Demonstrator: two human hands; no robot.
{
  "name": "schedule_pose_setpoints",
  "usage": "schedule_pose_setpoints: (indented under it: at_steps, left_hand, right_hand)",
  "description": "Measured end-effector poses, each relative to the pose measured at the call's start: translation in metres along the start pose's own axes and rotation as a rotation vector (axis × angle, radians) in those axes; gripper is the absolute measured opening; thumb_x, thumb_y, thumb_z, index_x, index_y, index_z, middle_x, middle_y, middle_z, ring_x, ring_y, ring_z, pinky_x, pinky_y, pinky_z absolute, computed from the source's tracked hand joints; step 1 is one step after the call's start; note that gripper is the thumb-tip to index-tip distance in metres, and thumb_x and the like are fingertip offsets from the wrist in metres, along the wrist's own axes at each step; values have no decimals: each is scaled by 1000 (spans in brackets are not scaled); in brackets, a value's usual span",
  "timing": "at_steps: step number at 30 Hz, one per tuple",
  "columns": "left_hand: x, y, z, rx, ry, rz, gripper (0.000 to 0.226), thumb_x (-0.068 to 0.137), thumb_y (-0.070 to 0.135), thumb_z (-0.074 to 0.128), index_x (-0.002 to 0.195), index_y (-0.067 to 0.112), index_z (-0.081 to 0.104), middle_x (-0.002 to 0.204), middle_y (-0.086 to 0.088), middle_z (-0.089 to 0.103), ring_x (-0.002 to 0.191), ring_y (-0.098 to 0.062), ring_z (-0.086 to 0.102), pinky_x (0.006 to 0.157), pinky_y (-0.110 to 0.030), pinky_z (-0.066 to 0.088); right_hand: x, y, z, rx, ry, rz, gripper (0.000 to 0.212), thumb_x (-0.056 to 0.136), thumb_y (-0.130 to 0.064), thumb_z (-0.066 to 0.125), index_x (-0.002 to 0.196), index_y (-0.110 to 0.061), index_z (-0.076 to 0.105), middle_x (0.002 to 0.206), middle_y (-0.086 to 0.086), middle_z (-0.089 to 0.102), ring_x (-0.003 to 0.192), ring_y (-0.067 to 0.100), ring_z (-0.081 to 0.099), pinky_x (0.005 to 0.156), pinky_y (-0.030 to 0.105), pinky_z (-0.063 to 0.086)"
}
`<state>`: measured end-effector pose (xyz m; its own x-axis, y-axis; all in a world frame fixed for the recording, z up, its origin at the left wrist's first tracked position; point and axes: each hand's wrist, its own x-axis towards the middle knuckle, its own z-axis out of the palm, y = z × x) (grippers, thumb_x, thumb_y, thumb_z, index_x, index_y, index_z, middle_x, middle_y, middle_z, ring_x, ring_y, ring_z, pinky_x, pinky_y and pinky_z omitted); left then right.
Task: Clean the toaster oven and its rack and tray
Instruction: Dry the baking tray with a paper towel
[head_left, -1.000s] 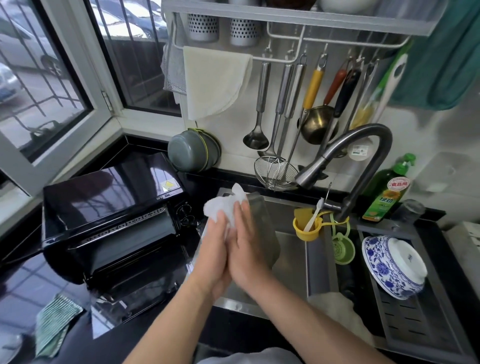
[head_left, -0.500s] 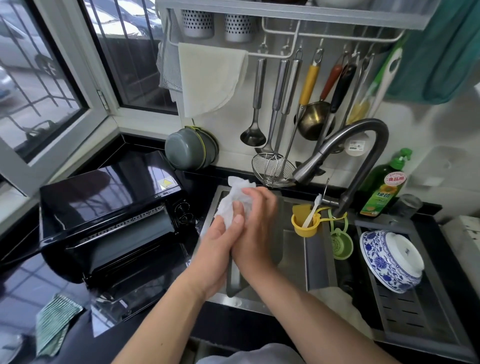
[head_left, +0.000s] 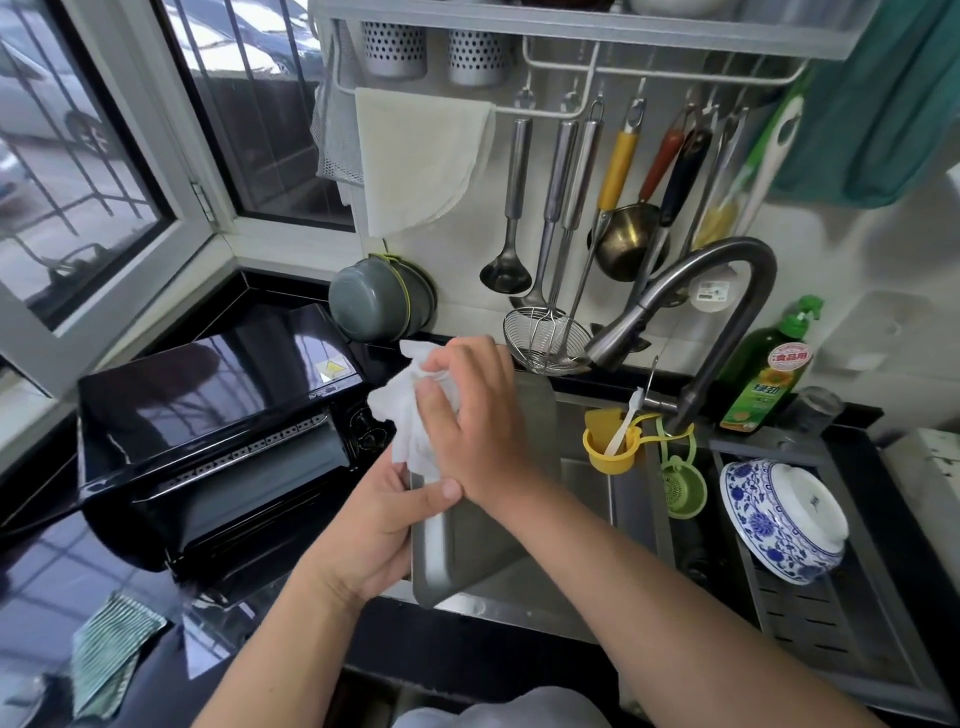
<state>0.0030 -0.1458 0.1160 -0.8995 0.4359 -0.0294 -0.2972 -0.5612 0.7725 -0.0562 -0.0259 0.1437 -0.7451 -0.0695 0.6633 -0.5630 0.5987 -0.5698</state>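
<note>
Over on the far left of the dark desk (head_left: 62, 582) a striped green cloth (head_left: 111, 652) lay flat, and behind it the black toaster oven (head_left: 208, 447) stood with its door dropped open toward the room, its cavity looking bare from where I stood; I could not make out the rack anywhere.

Moving right, the left hand (head_left: 374, 530) was clamped on the near left edge of the metal tray (head_left: 467, 545), thumb on the inner face, fingers hidden behind it. That tray was held over the sink (head_left: 587, 478), tilted up off its near corner, its long axis running from the person's body away toward the back wall, the hollow side facing right and upward.

A second before, the right hand (head_left: 478, 421) had been low on the tray beside the other hand; half a second later it was partway up, and now it had travelled to the tray's far end, the fingers curled round a bunched white paper towel (head_left: 410, 415) and pressing it to the metal. I judged this to be one long wiping stroke along the tray's length, so the tray was being dried or polished, with the oven body likely not yet dealt with.

Further right, the faucet (head_left: 691, 322) arched over the basin, a green soap bottle (head_left: 769, 374) stood behind, and a blue-and-white bowl (head_left: 779, 519) sat tipped in the drainer.
</note>
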Motion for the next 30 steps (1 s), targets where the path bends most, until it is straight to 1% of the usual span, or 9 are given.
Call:
schedule_pose_setpoints:
  at_steps: [4,7,9,12,15,19,23,28,30]
  left_hand:
    - [4,0,-6,-54,2,59,59,87,-15,51,140,9,56,116,-23,69,101,-34,72,88,-46,61]
    - [1,5,-13,-72,27,95,60,85,-9,58,137,21,62,122,-20,68,102,-33,71,87,-48,62]
    - [0,4,-18,-88,58,90,57,85,-3,62,136,22,62,124,-19,67,102,-34,71,86,-49,61]
    - [-1,-3,-17,-150,117,99,53,91,0,49,138,20,61,127,-19,66,104,-34,71,88,-50,61]
    - [-1,-7,-14,-203,125,105,51,94,3,45,137,22,62,128,-17,67,106,-35,71,91,-53,59]
    - [1,-11,-9,-237,171,103,46,97,6,46,133,25,67,128,-15,69,106,-34,72,87,-53,60]
    - [6,-14,0,-290,245,120,42,99,11,45,126,25,72,125,-13,71,102,-32,73,80,-49,62]
    - [14,-23,9,-278,334,102,47,100,24,49,146,25,56,127,-12,71,103,-29,74,77,-47,62]
    - [18,-27,13,-298,353,124,39,104,23,45,140,27,62,129,-13,70,105,-30,73,77,-48,62]
  right_hand:
    - [2,18,9,-75,-59,2,25,97,-25,40,103,-11,61,104,5,54,96,27,49,86,44,43]
    - [-1,57,3,-185,-80,84,31,103,-28,30,100,-14,57,101,4,53,93,26,47,83,45,43]
    - [-4,83,-4,-237,-115,124,33,104,-28,28,97,-13,56,98,4,51,90,24,45,81,46,43]
    - [-3,107,-17,-296,-161,205,35,103,-29,26,96,-12,56,98,2,50,92,22,43,83,44,42]
    - [-2,119,-30,-316,-178,246,32,103,-29,30,98,-13,57,99,2,50,96,22,44,87,43,42]
    - [1,120,-39,-328,-211,312,26,105,-22,38,107,-10,61,106,5,53,104,24,46,93,42,41]
    - [3,110,-48,-353,-247,352,32,104,-16,39,130,-9,55,129,8,50,118,25,42,101,35,38]
    - [-5,109,-55,-419,-313,446,43,104,-14,40,146,-11,43,145,11,41,130,28,38,108,37,36]
    - [-16,111,-61,-427,-366,555,44,105,-18,39,148,-12,41,143,13,41,127,29,41,105,39,38]
